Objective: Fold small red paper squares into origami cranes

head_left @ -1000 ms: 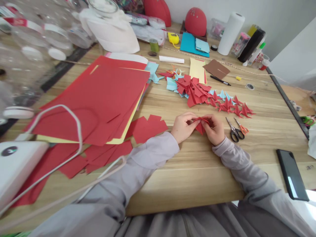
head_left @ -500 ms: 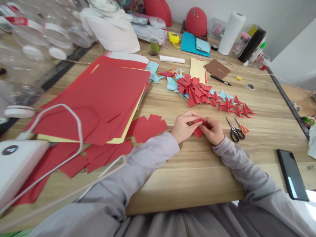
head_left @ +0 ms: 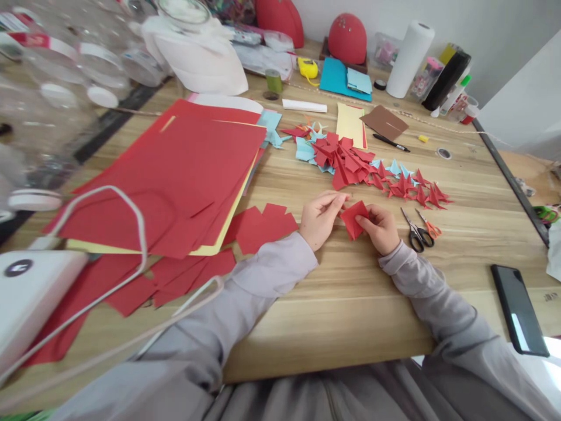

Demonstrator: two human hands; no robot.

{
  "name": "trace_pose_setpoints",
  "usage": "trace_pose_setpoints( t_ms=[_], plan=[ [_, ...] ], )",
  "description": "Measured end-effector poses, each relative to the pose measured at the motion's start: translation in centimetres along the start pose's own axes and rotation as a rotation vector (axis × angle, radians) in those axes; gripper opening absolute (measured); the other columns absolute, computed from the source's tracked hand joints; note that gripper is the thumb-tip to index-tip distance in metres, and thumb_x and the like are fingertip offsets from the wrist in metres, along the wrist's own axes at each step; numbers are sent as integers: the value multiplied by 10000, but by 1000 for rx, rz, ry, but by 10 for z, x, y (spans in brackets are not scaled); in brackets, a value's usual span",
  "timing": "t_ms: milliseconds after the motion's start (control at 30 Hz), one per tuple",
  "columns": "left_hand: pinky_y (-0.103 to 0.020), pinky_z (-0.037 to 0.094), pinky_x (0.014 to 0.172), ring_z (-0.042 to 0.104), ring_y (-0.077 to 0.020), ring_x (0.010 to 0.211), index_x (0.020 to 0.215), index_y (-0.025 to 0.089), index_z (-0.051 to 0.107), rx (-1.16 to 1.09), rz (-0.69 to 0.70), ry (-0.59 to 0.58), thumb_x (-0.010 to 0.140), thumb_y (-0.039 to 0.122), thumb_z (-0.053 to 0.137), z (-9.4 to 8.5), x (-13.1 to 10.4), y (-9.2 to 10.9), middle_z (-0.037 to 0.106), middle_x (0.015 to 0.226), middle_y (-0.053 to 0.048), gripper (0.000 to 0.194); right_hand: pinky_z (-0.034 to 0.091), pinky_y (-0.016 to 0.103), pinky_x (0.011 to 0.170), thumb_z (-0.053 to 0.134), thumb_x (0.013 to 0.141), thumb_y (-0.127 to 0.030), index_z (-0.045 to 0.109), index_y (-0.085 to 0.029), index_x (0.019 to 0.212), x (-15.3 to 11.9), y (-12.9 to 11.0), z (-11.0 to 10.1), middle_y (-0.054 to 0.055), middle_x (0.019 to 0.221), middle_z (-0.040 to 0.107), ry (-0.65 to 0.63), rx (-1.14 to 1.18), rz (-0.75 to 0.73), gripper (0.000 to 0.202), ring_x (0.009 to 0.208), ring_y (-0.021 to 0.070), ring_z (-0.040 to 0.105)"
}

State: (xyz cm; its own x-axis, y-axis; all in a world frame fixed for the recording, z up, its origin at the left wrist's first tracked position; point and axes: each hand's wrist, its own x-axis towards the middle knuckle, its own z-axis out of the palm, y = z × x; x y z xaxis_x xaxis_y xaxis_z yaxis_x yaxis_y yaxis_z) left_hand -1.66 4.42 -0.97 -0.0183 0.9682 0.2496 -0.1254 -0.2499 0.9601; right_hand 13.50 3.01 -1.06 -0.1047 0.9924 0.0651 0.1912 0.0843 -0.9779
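Soft, fairly bright light leaves a sheen on the table (head_left: pixel 333 333), a pale glare on the phone (head_left: pixel 517 298) and a faint curved shadow on the red paper (head_left: pixel 214 158), while wide-angle stretch and blur smear the bottles (head_left: pixel 99 64) at the left edge.

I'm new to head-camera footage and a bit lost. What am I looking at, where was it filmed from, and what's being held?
There's no machine: a person works bare-handed. One camera, worn on the head, looks forward and down. The right hand holds a folded red paper. The left hand is right beside it; whether it touches the paper is hard to tell. On the table, red sheets lie to the left, folded red and blue pieces ahead, and scissors and a phone to the right.
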Motion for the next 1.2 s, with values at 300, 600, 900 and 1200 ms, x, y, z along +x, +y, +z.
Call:
trace_pose_setpoints(
  t_ms=[300,600,900,1200],
  plan=[
    [-248,522,565,610,-138,660,848,133,714,-141,-260,-134,730,470,641,3,0,-3,692,789,-58,364,311,221,387,705,638,-414,605,-170,741,2,-7,0,-51,514,518,112,238,100,283,401,64,369],
    [-307,506,797,617,-177,906,812,190,740,-65,-19,-197,698,303,712,-2,-1,5,677,909,-66,163,412,237,460,725,626,-405,617,-173,729,2,-1,-1,-17,589,608,48,152,68,275,502,101,504],
    [-293,506,769,615,-168,892,869,181,733,78,111,-202,718,208,674,-1,-2,-2,665,942,-78,164,483,271,588,727,642,-375,632,-165,763,2,1,0,17,708,666,44,115,28,261,624,129,589],
    [-283,512,748,624,-145,820,829,178,734,149,168,-195,773,201,628,0,-4,-6,677,860,-61,122,458,260,563,707,661,-383,610,-165,725,2,-1,1,-8,627,616,25,9,-22,247,568,110,533]
  ],
)
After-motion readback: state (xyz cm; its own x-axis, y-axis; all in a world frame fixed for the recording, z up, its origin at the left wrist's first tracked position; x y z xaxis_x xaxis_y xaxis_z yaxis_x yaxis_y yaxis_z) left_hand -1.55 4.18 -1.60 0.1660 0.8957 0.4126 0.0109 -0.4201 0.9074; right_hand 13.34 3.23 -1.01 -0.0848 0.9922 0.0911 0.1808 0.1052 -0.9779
